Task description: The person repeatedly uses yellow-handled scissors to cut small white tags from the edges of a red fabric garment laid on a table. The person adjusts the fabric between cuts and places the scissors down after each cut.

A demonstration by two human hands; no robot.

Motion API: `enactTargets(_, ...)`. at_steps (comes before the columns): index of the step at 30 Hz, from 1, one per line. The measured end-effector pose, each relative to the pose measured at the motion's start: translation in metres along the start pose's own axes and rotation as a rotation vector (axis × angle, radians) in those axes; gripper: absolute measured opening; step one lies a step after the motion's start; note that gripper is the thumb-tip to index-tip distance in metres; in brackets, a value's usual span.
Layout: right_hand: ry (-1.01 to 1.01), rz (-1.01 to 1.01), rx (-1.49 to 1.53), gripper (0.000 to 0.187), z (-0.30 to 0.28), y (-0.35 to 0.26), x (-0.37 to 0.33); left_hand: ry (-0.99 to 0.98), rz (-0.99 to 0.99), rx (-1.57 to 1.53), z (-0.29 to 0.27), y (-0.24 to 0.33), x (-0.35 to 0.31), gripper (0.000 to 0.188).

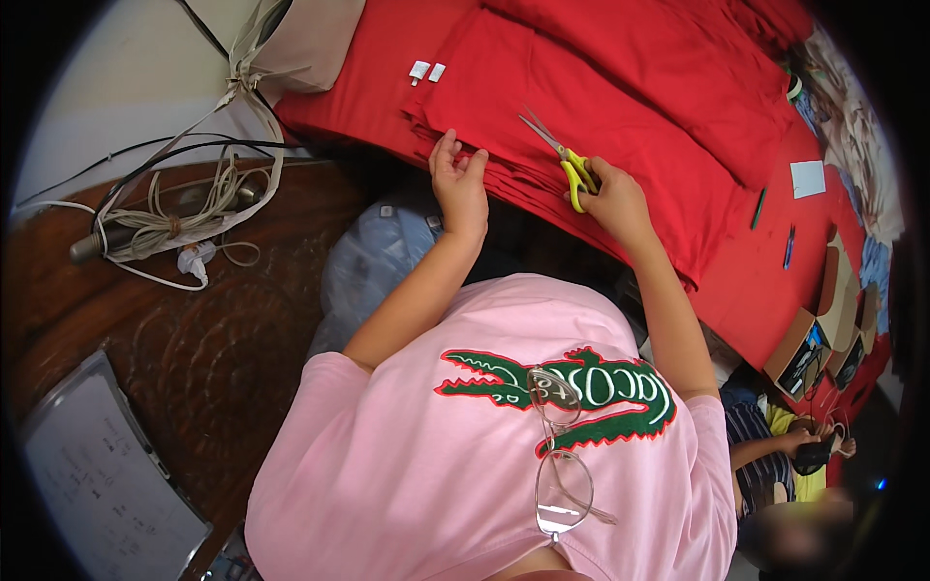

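Observation:
A stack of folded red cloth [601, 107] lies on the red-covered table before me, its layered edges facing my body. My right hand [617, 205] is closed round the yellow handles of a pair of scissors [575, 176]. The blades are a little apart and point up and left over the cloth. At the stack's near left corner is my left hand [461, 194], fingers raised and apart, with nothing visible in it. Whether its fingertips touch the cloth I cannot tell. Two small white labels [419, 71] lie beyond it.
Coiled cables [179, 208] lie on brown carved wood at left, above a whiteboard [107, 474]. A plastic bag [373, 257] is below the table edge. At right are a white card [807, 179], pens [789, 248] and open cardboard boxes [809, 329]. Another person [775, 450] sits lower right.

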State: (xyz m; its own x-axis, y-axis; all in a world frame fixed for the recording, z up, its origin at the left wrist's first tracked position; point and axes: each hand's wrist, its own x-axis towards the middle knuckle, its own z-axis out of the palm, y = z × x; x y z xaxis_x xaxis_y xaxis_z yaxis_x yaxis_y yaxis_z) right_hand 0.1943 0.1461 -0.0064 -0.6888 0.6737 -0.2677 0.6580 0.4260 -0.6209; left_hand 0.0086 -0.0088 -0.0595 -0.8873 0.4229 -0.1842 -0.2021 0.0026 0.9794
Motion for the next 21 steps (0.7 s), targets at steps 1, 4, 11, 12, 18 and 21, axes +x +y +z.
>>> enactTargets(1, 0.014, -0.009, -0.028, 0.044, 0.003, 0.003, -0.002, 0.012, 0.035, 0.013, -0.001, 0.0, 0.0, 0.063)
enactTargets(4, -0.008, 0.097, 0.141, 0.041, 0.006, 0.008, -0.005, -0.012, 0.104, -0.115, 0.008, -0.001, -0.004, 0.062)
enactTargets(11, -0.025, -0.147, 0.074, 0.03, -0.012, 0.002, -0.003, -0.12, 0.144, -0.116, 0.02, -0.011, 0.024, 0.05)
enactTargets(12, 0.018, -0.223, -0.016, 0.032, -0.017, -0.002, -0.004, -0.128, 0.146, -0.124, 0.022, -0.005, 0.025, 0.051)
enactTargets(18, 0.042, -0.378, -0.133, 0.037, -0.033, -0.02, 0.012, -0.227, 0.219, -0.188, 0.024, 0.025, 0.026, 0.066)
enactTargets(21, 0.032, -0.381, -0.132, 0.038, -0.032, -0.026, 0.021, -0.246, 0.234, -0.096, 0.018, 0.026, 0.028, 0.076)
